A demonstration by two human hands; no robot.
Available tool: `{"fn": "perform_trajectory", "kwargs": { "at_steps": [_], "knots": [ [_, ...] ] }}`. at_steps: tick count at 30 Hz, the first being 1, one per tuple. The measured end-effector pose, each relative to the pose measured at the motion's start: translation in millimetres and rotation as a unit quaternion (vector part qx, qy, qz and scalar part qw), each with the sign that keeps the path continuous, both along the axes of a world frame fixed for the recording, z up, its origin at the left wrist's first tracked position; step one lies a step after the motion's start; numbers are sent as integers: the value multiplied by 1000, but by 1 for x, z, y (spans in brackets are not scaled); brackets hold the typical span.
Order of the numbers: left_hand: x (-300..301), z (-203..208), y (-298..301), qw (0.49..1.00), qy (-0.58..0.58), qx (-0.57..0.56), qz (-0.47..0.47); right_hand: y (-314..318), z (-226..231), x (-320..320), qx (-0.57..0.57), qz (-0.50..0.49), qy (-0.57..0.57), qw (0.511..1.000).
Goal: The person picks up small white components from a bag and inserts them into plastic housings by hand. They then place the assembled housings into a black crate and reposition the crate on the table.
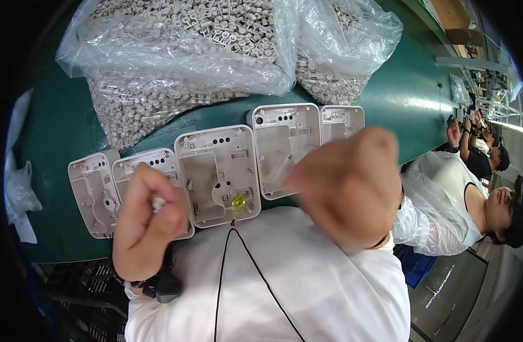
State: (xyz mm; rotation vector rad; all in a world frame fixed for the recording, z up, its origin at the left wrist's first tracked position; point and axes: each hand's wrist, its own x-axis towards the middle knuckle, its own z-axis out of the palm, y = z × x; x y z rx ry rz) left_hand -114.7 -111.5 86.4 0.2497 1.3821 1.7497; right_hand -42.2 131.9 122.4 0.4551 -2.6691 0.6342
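Note:
My left hand [150, 219] is curled closed with small white plastic parts [158, 204] showing between thumb and fingers. It hovers over the near side of a light-grey plastic housing [127, 161], covering part of it. My right hand [353, 185] is raised over the right-hand housings and smeared by motion, so its fingers cannot be made out. Between the hands lies a larger open housing [201, 142] with holes and posts inside. Another housing [267, 122] stands beside it, partly behind my right hand.
Big clear plastic bags [176, 51] full of small grey-white parts stand behind the housings on the green table [410, 94]. A yellow-green pendant [238, 202] on a black cord hangs over the middle housing. A co-worker [444, 199] sits at the right.

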Motion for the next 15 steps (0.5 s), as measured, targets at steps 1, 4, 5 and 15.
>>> {"fn": "perform_trajectory", "kwargs": {
  "at_steps": [1,4,5,15],
  "knots": [
    [-3,-3,-7,1000,18,17,6,11,0,-4,5,-3,3,1000],
    [-9,-7,-17,997,51,47,14,28,-12,-14,194,-86,7,977],
    [-8,-6,-16,996,71,43,15,27,-15,-14,215,-78,-10,973],
    [-5,-8,-33,992,114,24,55,44,-66,-35,222,-15,-96,970]
  ]
}}
